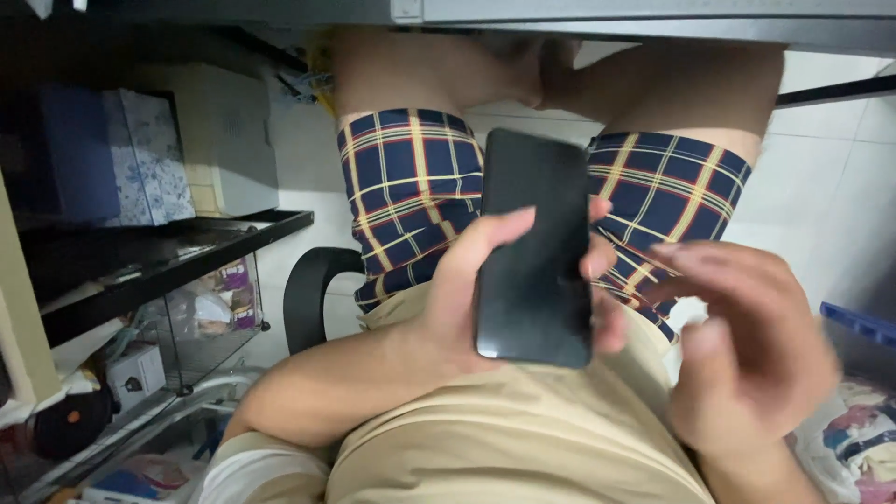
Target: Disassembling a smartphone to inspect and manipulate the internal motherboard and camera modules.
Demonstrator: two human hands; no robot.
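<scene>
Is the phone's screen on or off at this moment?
Off, as far as it shows: the phone face is uniformly black with no lit content, held in the left hand; the right hand hovers beside it.

A home room: cluttered shelf (159,252), tiled floor (821,177), desk chair armrest (313,294).

Your right hand (747,364) is motion-blurred, fingers smeared, grip unreadable. Your left hand (476,299) has its palm hidden behind the dark phone (534,247); only thumb and fingertips show. Phone screen is black, nothing readable. The blue crate (859,327) is cut off by the right edge; contents probably cloth.
</scene>
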